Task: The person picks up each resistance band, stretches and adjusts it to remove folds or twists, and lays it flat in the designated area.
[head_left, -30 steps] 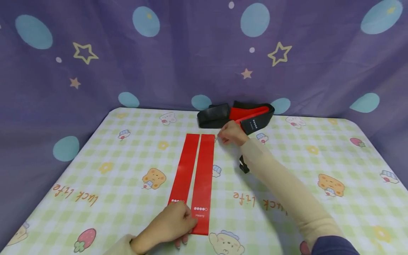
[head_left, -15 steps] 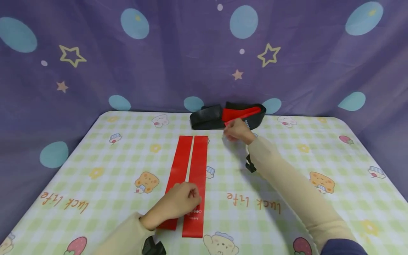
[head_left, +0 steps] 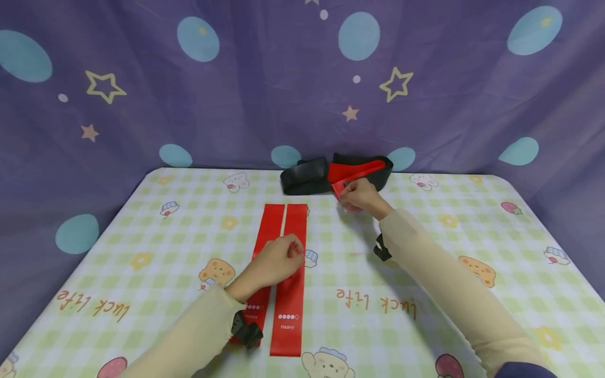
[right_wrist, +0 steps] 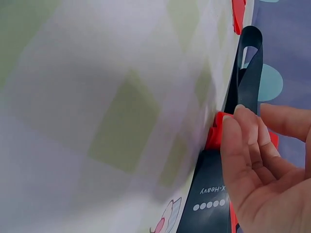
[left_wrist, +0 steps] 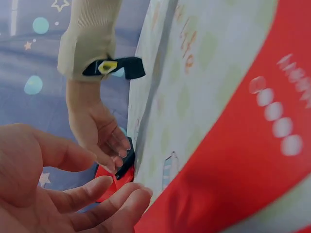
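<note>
Two red resistance bands marked Heavy, a left band (head_left: 270, 226) and a right band (head_left: 289, 294), lie flat side by side on the table. My left hand (head_left: 276, 260) is above them with loosely bent fingers; its thumb and fingers hold nothing in the left wrist view. At the back lies a pile of a black resistance band (head_left: 304, 177) and a folded red band (head_left: 350, 170). My right hand (head_left: 361, 195) is at the front of this pile, thumb and fingers apart. In the right wrist view, its fingertips are close to the red band (right_wrist: 214, 133); contact cannot be told.
The black band's label reads X-Heavy (right_wrist: 209, 194). A checked cloth (head_left: 156, 294) with cartoon prints covers the table. A purple curtain (head_left: 264, 105) hangs right behind the table's back edge. Dark straps (head_left: 247, 331) sit at both wrists.
My left hand has moved away from the near ends of the red bands toward their middle. My right hand has shifted slightly right, beside the pile. The head view has turned a little right.
</note>
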